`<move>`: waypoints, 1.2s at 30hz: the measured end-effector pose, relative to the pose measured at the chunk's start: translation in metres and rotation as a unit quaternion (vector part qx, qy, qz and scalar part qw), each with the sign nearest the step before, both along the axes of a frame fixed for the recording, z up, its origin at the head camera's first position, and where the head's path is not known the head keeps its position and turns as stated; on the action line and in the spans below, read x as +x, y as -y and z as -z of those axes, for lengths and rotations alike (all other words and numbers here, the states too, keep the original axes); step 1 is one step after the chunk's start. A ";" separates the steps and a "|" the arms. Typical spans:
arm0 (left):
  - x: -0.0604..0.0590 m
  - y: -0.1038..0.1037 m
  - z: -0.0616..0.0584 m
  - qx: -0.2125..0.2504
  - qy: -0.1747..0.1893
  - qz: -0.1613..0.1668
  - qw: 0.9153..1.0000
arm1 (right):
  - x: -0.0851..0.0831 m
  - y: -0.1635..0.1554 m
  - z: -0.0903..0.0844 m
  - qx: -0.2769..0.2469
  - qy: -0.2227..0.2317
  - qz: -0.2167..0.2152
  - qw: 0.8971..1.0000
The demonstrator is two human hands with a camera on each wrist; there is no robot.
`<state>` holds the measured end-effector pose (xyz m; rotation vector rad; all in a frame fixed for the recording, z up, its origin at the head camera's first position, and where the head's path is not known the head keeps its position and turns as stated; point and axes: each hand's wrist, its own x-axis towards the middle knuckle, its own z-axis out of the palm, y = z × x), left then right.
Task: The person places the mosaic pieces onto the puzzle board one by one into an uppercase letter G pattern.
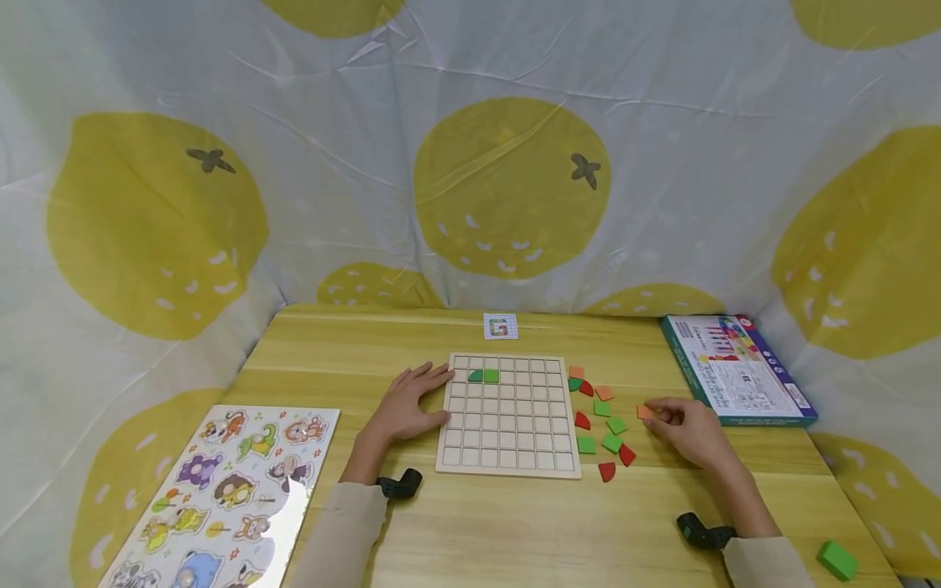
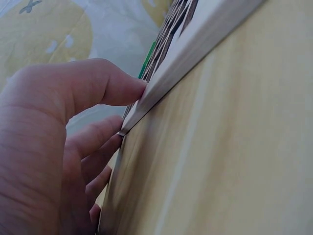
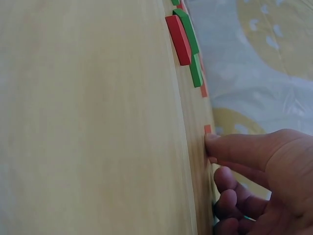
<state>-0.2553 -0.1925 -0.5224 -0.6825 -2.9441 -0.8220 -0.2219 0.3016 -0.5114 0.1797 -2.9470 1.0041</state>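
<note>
A wooden grid board (image 1: 507, 423) lies mid-table, with a dark green quarter-circle piece (image 1: 476, 376) and a light green square (image 1: 491, 376) side by side in its second row. My left hand (image 1: 403, 408) rests at the board's left side, fingers spread. In the left wrist view, the thumb (image 2: 124, 88) touches the board's edge. Right of the scattered pieces, my right hand (image 1: 687, 429) pinches an orange square tile (image 1: 643, 412) between thumb and finger. The right wrist view shows this tile (image 3: 208, 129) low at the tabletop, partly hidden by the thumb.
Several loose green squares (image 1: 616, 425), red quarter-circles (image 1: 606, 471) and orange squares (image 1: 604, 393) lie between board and right hand. Behind the board is a small card (image 1: 501, 327) with a G pattern. A box (image 1: 742, 367), an animal puzzle (image 1: 235, 474) and a green block (image 1: 836, 560) lie farther out.
</note>
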 end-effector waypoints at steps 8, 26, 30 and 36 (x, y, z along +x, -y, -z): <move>0.001 0.000 -0.001 0.000 0.004 -0.004 1.000 | 0.000 0.001 -0.002 -0.002 -0.007 -0.006 1.000; -0.002 0.000 0.003 -0.004 0.010 -0.007 1.000 | -0.011 0.025 -0.014 -0.004 -0.003 -0.004 1.000; -0.002 0.000 0.003 -0.002 0.010 -0.006 1.000 | -0.016 0.041 -0.020 -0.020 -0.001 -0.019 1.000; -0.002 0.000 0.004 -0.004 0.008 -0.007 1.000 | -0.025 0.068 -0.028 -0.043 -0.002 -0.038 0.998</move>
